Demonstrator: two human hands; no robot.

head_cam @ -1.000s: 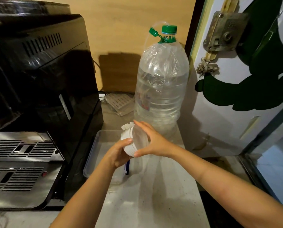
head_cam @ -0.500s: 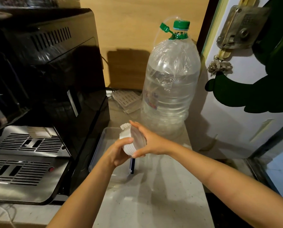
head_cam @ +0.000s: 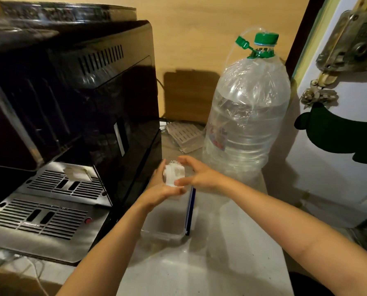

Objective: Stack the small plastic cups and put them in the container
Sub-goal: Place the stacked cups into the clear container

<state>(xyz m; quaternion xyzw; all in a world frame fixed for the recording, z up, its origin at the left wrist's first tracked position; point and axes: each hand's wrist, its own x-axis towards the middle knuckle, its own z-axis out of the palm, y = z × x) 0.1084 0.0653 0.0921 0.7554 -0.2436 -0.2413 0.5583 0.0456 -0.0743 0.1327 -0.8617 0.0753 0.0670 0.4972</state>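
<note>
A white stack of small plastic cups (head_cam: 174,174) lies on its side between my two hands, above the container. My left hand (head_cam: 160,190) cups it from the left and below. My right hand (head_cam: 196,175) pinches it from the right with thumb and fingers. The clear rectangular container (head_cam: 167,228) with a blue clip on its right rim sits on the counter directly under the stack, beside the black machine. Its far end is hidden by my hands.
A black coffee machine (head_cam: 71,107) with a steel drip tray (head_cam: 48,208) fills the left. A large water bottle (head_cam: 245,116) with a green cap stands behind the container. A white door (head_cam: 338,124) is at right. A grille lies at the back.
The stack has been pressed shorter between my hands and lowered slightly over the container. The camera has shifted, so the scene sits further right.
</note>
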